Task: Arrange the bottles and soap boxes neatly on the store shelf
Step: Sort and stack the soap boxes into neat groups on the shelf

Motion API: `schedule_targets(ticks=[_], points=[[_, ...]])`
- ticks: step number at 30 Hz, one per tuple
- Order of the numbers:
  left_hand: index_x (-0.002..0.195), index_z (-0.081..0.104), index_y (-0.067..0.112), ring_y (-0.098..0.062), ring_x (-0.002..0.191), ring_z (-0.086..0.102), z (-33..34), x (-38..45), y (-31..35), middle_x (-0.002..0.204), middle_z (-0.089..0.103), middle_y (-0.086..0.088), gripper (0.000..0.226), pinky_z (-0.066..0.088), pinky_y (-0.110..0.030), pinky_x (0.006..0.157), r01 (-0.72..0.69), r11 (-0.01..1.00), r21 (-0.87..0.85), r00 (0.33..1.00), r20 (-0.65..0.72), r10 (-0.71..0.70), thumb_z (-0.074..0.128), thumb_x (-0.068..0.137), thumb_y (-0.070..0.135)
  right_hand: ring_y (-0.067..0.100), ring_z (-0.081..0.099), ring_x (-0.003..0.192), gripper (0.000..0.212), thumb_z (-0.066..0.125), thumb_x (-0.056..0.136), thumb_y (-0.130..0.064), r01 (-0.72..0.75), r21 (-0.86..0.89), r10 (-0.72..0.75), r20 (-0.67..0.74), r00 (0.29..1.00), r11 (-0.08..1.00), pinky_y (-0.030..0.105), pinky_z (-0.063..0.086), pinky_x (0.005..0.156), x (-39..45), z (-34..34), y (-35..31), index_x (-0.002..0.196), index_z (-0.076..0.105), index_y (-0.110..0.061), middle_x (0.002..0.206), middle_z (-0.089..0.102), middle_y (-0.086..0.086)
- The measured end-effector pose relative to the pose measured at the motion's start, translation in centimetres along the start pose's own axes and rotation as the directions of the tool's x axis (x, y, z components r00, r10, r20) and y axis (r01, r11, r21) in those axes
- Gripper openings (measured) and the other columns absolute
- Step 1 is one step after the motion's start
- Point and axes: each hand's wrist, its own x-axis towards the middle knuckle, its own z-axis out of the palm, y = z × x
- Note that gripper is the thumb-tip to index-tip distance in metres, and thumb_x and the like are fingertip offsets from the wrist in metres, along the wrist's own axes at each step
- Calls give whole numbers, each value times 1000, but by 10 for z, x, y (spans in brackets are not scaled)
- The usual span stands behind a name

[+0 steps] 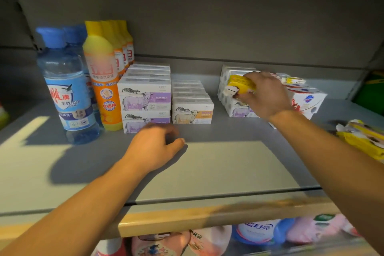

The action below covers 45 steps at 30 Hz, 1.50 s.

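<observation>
My right hand point(264, 94) grips a yellow soap packet point(241, 84) over a loose heap of white soap boxes point(234, 108) at the back right of the grey shelf point(207, 164). My left hand point(153, 147) hovers low over the shelf with its fingers loosely curled and holding nothing, just in front of two stacked purple sheep-print soap boxes point(145, 100). An orange sheep-print box point(193, 113) heads a row beside them. At the far left stand blue bottles point(66, 87) and a row of yellow-orange bottles point(104, 81).
White boxes with red and blue print point(307, 100) lie behind my right wrist. More yellow packets point(361, 137) lie at the right edge. A yellow price rail point(187, 222) runs along the front; goods on a lower shelf point(259, 233) show beneath.
</observation>
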Motion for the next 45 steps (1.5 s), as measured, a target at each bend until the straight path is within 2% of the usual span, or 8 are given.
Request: schedule_targets(ticks=[5, 9, 13, 16, 22, 29, 33, 45], points=[[107, 67, 30, 6, 89, 62, -9, -3, 8, 94, 68, 20, 29, 48, -10, 74, 28, 909, -415, 994, -85, -70, 60, 87, 49, 13, 67, 92, 38, 77, 82, -16, -313, 670, 68, 365, 928, 673, 24, 53, 76, -50, -2, -48, 116, 60, -23, 109, 69, 0], [116, 65, 12, -13, 85, 70, -15, -6, 13, 101, 73, -4, 33, 58, -31, 74, 87, 679, -729, 996, 55, -69, 62, 92, 34, 12, 71, 83, 23, 72, 84, -5, -402, 801, -36, 464, 885, 444, 26, 57, 73, -83, 18, -76, 102, 65, -18, 98, 74, 2], [95, 72, 15, -11, 80, 71, -13, -7, 10, 87, 76, -1, 7, 57, -25, 71, 142, 725, -674, 989, 74, -125, 67, 89, 15, 21, 70, 84, 28, 71, 85, -3, -440, 830, 14, 463, 886, 342, 45, 58, 75, -104, 34, -92, 108, 64, -17, 109, 70, 8], [88, 73, 11, -18, 76, 70, -13, -5, 7, 82, 76, -4, 6, 58, -33, 68, 223, 652, -724, 965, 68, -253, 70, 87, 16, 13, 68, 90, 48, 78, 78, -9, -380, 883, 35, 385, 922, 276, 32, 58, 67, -112, 37, -92, 116, 58, -29, 122, 61, 0], [88, 71, 1, -27, 59, 66, -16, -5, 6, 79, 71, -20, 12, 52, -26, 49, 332, 356, -873, 897, 176, -405, 69, 85, 12, 6, 64, 105, 77, 81, 63, -17, -260, 854, -112, 343, 933, 450, 25, 56, 83, -117, 39, -88, 129, 48, -40, 125, 58, -9], [80, 74, 8, -26, 53, 62, -16, -3, 7, 69, 69, -19, 36, 49, -29, 46, 332, 357, -873, 912, 201, -358, 66, 81, 43, 10, 70, 79, 34, 71, 68, -33, -376, 861, 91, 368, 925, 343, 23, 56, 66, -110, 47, -88, 100, 69, -21, 94, 73, 3], [88, 68, 8, -24, 53, 61, -17, -5, 9, 67, 68, -17, 58, 50, -28, 47, 364, 379, -851, 916, 255, -308, 67, 67, 62, 25, 70, 65, 51, 61, 68, -54, -487, 819, 146, 465, 873, 305, 33, 55, 57, -106, 43, -87, 87, 71, -8, 77, 72, 17], [95, 63, 8, -21, 50, 59, -13, -3, 6, 64, 67, -13, 38, 47, -25, 44, 350, 460, -816, 924, 220, -313, 58, 94, 45, 25, 58, 47, 65, 46, 63, -72, -573, 743, 228, 526, 819, 345, 25, 42, 41, -99, 43, -87, 71, 73, -13, 58, 65, 17]])
